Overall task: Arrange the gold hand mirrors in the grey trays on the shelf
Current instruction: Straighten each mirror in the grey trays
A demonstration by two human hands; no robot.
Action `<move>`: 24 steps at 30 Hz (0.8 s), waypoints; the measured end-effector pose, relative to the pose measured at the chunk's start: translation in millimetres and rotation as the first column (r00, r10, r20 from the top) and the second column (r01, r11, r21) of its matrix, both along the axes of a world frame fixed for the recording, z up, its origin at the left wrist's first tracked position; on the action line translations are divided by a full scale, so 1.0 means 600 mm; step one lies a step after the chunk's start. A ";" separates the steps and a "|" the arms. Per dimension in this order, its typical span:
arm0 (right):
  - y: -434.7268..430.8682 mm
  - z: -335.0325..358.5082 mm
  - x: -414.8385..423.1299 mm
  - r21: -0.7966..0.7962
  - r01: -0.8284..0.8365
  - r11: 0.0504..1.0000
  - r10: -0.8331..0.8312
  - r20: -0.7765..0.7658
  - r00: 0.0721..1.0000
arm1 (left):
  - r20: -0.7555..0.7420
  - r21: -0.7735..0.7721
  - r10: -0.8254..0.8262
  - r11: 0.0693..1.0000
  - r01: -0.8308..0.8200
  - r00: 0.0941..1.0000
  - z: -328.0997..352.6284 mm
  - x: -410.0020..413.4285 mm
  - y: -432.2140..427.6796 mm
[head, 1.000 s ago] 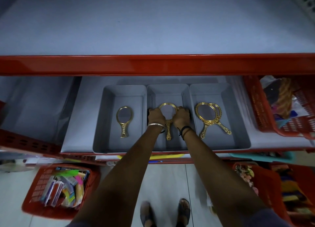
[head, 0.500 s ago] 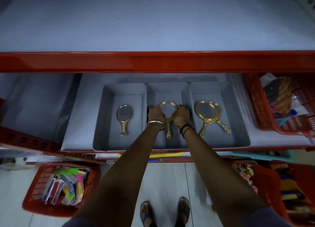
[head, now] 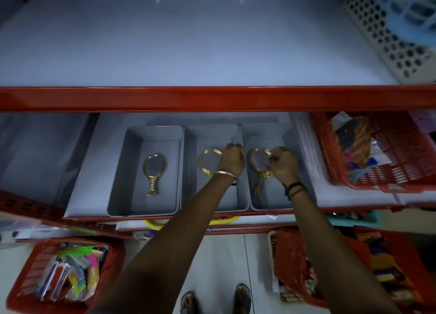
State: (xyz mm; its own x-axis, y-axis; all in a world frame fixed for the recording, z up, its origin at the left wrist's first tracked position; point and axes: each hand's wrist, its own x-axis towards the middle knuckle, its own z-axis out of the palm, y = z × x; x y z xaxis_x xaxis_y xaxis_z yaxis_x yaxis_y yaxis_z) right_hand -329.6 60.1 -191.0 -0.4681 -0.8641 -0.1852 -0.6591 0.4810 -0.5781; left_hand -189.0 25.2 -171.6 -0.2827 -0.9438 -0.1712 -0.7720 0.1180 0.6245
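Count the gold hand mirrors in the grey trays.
3 visible: one in the left tray, one in the middle tray under the left hand, one in the right tray under the right hand, which may hide another.

- The red shelf edge (head: 212, 97) overhangs the three grey trays, so entry is only from the front, under it.
- The left tray (head: 122, 172) has open floor around its lone mirror (head: 153, 172).
- A red basket (head: 387, 162) stands beside the right tray (head: 292, 134), closing off that side.
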 end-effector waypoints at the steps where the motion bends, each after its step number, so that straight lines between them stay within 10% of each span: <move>1: 0.004 -0.014 -0.017 0.085 -0.008 0.996 0.010 -0.029 1.000 | 0.004 0.010 -0.037 0.999 0.037 0.999 -0.002 -0.016 0.010; 10: 0.043 -0.052 -0.057 0.244 -0.091 0.966 0.113 -0.080 0.990 | 0.266 0.279 -0.172 0.956 0.095 0.948 -0.060 -0.122 0.076; 24: 0.046 -0.064 -0.073 0.254 -0.016 0.967 -0.049 0.245 0.968 | 0.138 0.366 0.026 0.928 -0.075 0.990 -0.065 -0.144 0.055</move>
State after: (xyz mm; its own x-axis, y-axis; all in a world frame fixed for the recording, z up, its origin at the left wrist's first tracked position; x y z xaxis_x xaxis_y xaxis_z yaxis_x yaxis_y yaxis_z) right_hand -373.3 87.5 -229.3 -0.3933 -0.7664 -0.5079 -0.5015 0.6418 -0.5802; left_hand -275.4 58.1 -210.6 -0.1884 -0.8191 -0.5418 -0.8474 -0.1432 0.5112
